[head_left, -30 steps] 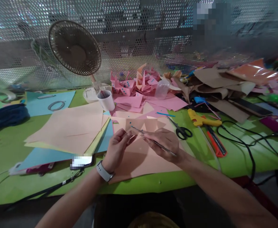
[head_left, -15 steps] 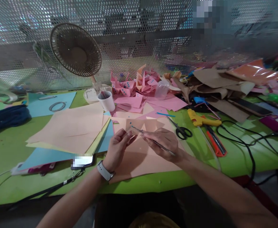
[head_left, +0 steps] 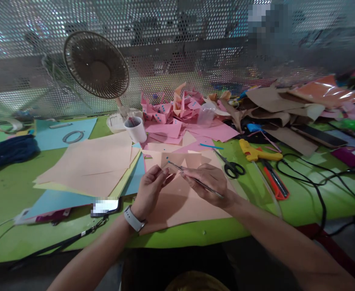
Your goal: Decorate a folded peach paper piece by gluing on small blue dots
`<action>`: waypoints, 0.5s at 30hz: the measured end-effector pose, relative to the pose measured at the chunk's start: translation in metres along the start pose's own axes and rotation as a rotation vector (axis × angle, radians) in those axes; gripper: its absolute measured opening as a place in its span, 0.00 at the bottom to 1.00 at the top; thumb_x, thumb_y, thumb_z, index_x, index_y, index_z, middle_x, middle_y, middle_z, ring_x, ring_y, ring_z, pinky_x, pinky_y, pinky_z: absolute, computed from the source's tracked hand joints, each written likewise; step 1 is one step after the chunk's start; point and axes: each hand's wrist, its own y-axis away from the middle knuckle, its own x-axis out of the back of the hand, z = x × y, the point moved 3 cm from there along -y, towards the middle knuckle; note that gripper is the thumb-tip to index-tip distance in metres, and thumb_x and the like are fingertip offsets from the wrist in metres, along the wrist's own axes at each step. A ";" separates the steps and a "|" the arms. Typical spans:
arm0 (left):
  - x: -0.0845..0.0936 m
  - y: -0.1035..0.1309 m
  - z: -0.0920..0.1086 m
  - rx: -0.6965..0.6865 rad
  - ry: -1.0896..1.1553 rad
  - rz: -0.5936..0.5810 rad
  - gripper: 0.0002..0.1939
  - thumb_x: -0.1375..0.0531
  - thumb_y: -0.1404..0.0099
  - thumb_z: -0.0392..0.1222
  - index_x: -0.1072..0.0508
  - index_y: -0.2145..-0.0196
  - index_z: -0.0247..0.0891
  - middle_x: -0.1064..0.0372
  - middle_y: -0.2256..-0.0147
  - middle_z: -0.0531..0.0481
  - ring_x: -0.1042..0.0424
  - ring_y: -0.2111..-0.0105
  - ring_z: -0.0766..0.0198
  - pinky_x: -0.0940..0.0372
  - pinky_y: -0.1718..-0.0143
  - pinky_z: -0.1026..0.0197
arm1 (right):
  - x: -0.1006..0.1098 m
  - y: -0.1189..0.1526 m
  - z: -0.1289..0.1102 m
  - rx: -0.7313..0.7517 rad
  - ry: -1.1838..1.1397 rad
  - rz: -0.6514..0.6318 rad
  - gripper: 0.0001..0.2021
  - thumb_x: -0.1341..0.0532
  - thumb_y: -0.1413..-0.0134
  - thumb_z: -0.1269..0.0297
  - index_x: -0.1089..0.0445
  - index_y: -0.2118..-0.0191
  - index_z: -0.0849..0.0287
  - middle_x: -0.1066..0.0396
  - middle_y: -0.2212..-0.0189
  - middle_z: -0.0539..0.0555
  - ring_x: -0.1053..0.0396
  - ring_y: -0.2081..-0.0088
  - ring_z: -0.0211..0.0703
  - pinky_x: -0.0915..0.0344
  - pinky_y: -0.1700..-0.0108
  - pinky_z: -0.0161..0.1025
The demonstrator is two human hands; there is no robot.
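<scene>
My right hand (head_left: 206, 180) is closed on a thin paintbrush (head_left: 211, 189), its tip pointing up and left. That tip rests at small blue dots (head_left: 167, 158) on a folded peach paper piece (head_left: 189, 160). My left hand (head_left: 153, 182) pinches the near left part of this piece, with thumb and fingers pressed together. Both hands are over a large peach sheet (head_left: 177, 210) lying on the green table. The lower part of the folded piece is hidden behind my fingers.
Stacked peach sheets (head_left: 89, 161) and a phone (head_left: 105, 207) lie left. A white cup (head_left: 136, 130) and fan (head_left: 97, 66) stand behind. Dotted pink folded papers (head_left: 162, 112) are heaped at the back. Scissors (head_left: 234, 169), a yellow glue gun (head_left: 258, 153) and a red cutter (head_left: 277, 184) lie right.
</scene>
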 end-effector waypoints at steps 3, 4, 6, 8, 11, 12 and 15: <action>0.000 0.000 0.000 0.008 0.000 0.001 0.12 0.33 0.42 0.41 0.33 0.74 0.36 0.30 0.70 0.54 0.28 0.65 0.69 0.33 0.47 0.56 | -0.001 0.000 0.000 -0.008 -0.005 -0.012 0.14 0.39 0.43 0.75 0.32 0.50 0.60 0.21 0.63 0.56 0.22 0.64 0.39 0.30 0.64 0.36; -0.001 0.000 0.000 0.008 0.000 -0.002 0.12 0.33 0.42 0.41 0.34 0.74 0.36 0.30 0.70 0.54 0.29 0.65 0.69 0.33 0.47 0.56 | -0.001 0.000 0.000 -0.012 -0.002 -0.015 0.14 0.39 0.42 0.75 0.32 0.51 0.59 0.21 0.63 0.56 0.22 0.64 0.39 0.30 0.64 0.36; -0.001 -0.001 0.000 0.006 0.005 -0.005 0.13 0.33 0.41 0.40 0.34 0.75 0.36 0.31 0.71 0.55 0.29 0.65 0.69 0.33 0.47 0.56 | 0.000 0.000 0.001 -0.016 0.007 -0.017 0.13 0.39 0.42 0.75 0.32 0.51 0.59 0.21 0.63 0.56 0.22 0.65 0.39 0.30 0.64 0.36; -0.001 -0.001 0.000 0.008 0.014 -0.001 0.13 0.33 0.42 0.40 0.35 0.75 0.36 0.31 0.71 0.55 0.29 0.66 0.70 0.32 0.48 0.56 | 0.000 0.000 0.001 -0.017 0.012 -0.019 0.13 0.39 0.42 0.75 0.32 0.52 0.59 0.21 0.63 0.56 0.22 0.65 0.39 0.30 0.63 0.36; -0.001 0.000 0.001 0.018 0.018 0.010 0.13 0.33 0.43 0.41 0.34 0.75 0.36 0.31 0.70 0.55 0.29 0.65 0.70 0.32 0.49 0.58 | -0.001 0.001 0.002 -0.017 0.004 -0.022 0.13 0.39 0.43 0.75 0.32 0.52 0.60 0.21 0.64 0.56 0.22 0.64 0.39 0.30 0.64 0.36; -0.001 0.000 0.001 0.020 0.017 0.009 0.13 0.33 0.43 0.41 0.34 0.74 0.36 0.30 0.70 0.55 0.29 0.65 0.69 0.32 0.49 0.58 | -0.002 0.001 0.002 -0.019 0.002 -0.021 0.13 0.38 0.43 0.75 0.32 0.52 0.60 0.20 0.65 0.56 0.22 0.64 0.39 0.30 0.64 0.35; -0.001 0.001 0.002 0.020 0.016 -0.007 0.12 0.33 0.42 0.41 0.32 0.73 0.36 0.29 0.68 0.53 0.28 0.63 0.68 0.32 0.49 0.57 | -0.002 0.001 0.001 -0.022 0.002 -0.017 0.13 0.37 0.44 0.75 0.32 0.52 0.60 0.20 0.65 0.56 0.22 0.66 0.39 0.30 0.64 0.36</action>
